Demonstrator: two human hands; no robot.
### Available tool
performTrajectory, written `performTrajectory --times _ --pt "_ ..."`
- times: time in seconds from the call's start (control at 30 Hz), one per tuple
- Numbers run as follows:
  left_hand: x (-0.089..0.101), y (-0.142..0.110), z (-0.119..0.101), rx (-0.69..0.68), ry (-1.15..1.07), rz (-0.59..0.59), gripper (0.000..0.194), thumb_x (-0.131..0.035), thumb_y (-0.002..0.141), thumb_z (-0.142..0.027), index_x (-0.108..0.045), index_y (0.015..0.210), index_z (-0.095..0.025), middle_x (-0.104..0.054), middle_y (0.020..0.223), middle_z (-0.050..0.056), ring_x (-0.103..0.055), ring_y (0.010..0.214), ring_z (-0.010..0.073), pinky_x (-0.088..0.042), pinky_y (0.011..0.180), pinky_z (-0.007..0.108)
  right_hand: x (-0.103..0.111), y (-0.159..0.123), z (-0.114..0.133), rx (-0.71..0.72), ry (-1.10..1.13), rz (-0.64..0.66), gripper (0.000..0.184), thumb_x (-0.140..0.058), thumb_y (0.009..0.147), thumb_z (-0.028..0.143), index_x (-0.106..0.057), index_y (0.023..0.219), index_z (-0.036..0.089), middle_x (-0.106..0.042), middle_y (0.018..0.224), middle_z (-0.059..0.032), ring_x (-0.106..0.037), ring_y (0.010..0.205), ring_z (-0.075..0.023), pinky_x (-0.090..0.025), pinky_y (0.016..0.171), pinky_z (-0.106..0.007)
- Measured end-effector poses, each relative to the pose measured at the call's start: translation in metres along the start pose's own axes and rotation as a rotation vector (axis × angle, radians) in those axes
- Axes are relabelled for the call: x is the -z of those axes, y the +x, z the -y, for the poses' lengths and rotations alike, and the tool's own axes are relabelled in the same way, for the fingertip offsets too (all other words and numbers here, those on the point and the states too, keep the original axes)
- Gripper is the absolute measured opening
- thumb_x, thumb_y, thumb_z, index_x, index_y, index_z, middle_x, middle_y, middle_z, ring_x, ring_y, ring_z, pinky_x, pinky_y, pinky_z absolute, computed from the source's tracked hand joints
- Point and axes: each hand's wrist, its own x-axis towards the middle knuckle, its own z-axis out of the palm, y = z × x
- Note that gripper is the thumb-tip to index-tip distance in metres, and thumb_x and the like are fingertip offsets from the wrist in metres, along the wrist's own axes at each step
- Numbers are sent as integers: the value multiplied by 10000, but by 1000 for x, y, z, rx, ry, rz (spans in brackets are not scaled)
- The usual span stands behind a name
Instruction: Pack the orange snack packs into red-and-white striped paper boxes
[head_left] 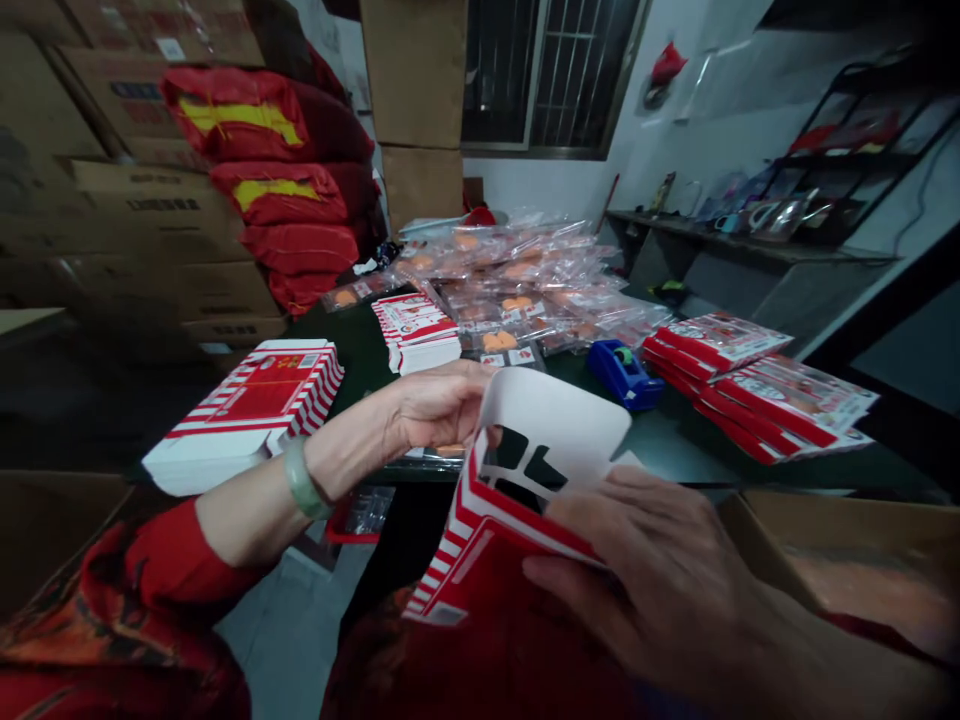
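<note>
Both my hands hold one red-and-white striped carton (501,520), half opened, with its white flap raised and dark cut-outs showing. My left hand (439,405), with a green bangle on the wrist, pinches the flap's upper left edge. My right hand (660,570) grips the carton's right side, fingers curled under it. On the dark green table (667,440) beyond lie a stack of flat striped cartons (251,410) at the left and a smaller stack (416,335) in the middle.
Clear packets with orange items (517,280) cover the table's far part. A blue tape dispenser (624,372) and stacked red packs (757,395) sit at the right. Open cardboard boxes (847,560) stand below the table edge. Red sacks (285,190) and brown cartons line the left wall.
</note>
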Motion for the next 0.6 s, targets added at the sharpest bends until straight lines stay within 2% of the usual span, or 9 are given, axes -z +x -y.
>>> performTrajectory --times 0.1,0.13,0.2,0.27,0.33,0.43,0.6 --pt "22 -1 12 -22 -107 139 274 -770 689 -299 -643 813 -91 -674 649 36 -606 514 135 -482 519 236 -15 5 2 -118 -43 35 196 -451 935 262 -586 833 162 -656 636 -22 -536 490 -140 -319 533 -288" --pt "33 0 20 -61 -122 158 370 -796 655 -367 -644 851 -92 -686 690 49 -623 552 149 -489 542 244 -24 6 0 -159 -59 86 181 -459 927 262 -602 874 164 -669 647 -25 -558 498 -153 -323 530 -288" --pt "54 1 42 -98 -140 179 625 -872 488 -456 -637 937 -91 -690 719 60 -641 607 175 -495 580 260 -41 6 -7 -247 -53 238 174 -480 910 265 -621 969 182 -695 674 -26 -607 536 -180 -333 526 -281" --pt "70 0 67 -164 -166 154 806 -908 382 -438 -609 1053 -106 -688 738 53 -655 660 189 -500 636 267 -55 5 -14 -324 8 395 218 -489 905 269 -615 1074 213 -719 717 -22 -648 597 -195 -358 535 -268" --pt "78 -3 88 -193 -161 144 900 -932 327 -332 -587 1132 -126 -700 819 65 -670 724 205 -502 687 269 -61 3 -19 -370 62 499 279 -484 907 272 -592 1164 241 -735 761 -24 -670 656 -198 -394 564 -261" --pt "81 -5 105 -228 -100 98 887 -928 348 -234 -593 1164 -139 -705 878 70 -673 764 198 -500 708 246 -63 3 -24 -376 97 531 339 -483 906 263 -566 1235 247 -744 799 -41 -678 699 -191 -438 621 -259" --pt "93 6 115 -266 -44 -47 721 -902 402 -183 -646 1074 -120 -708 764 40 -668 675 175 -517 661 242 -79 4 -35 -333 143 529 424 -489 889 213 -502 1312 223 -743 811 -43 -676 688 -184 -481 651 -279"
